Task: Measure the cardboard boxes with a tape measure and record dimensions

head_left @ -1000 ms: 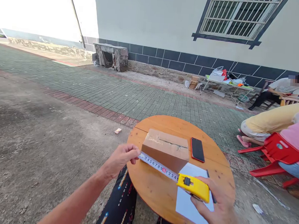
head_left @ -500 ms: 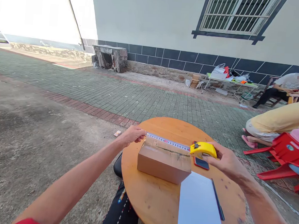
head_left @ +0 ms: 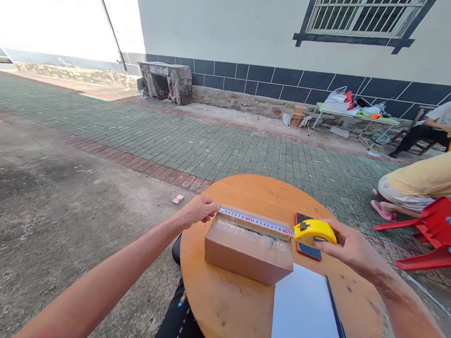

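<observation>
A brown cardboard box (head_left: 248, 252) sits on the round wooden table (head_left: 216, 302). Along its far top edge runs the white blade of a tape measure (head_left: 315, 231), whose yellow case is gripped in my right hand (head_left: 353, 246) just beyond the box's right end. My left hand (head_left: 199, 211) pinches the blade's free end at the box's left corner. Under the yellow case lies a phone with a red edge (head_left: 309, 251), partly covered. White paper (head_left: 304, 311) lies to the right and in front of the box, with a black pen (head_left: 336, 310) along its right side.
A red plastic chair (head_left: 438, 225) with a seated person is at the right. Farther back, another person sits near a folding table (head_left: 356, 115) heaped with bags. An old stone block structure (head_left: 167, 82) stands by the wall.
The tape measure's case has moved a little to the right, so slightly more blade shows. The blade now lies closer along the box's top. The camera view has shifted slightly.
</observation>
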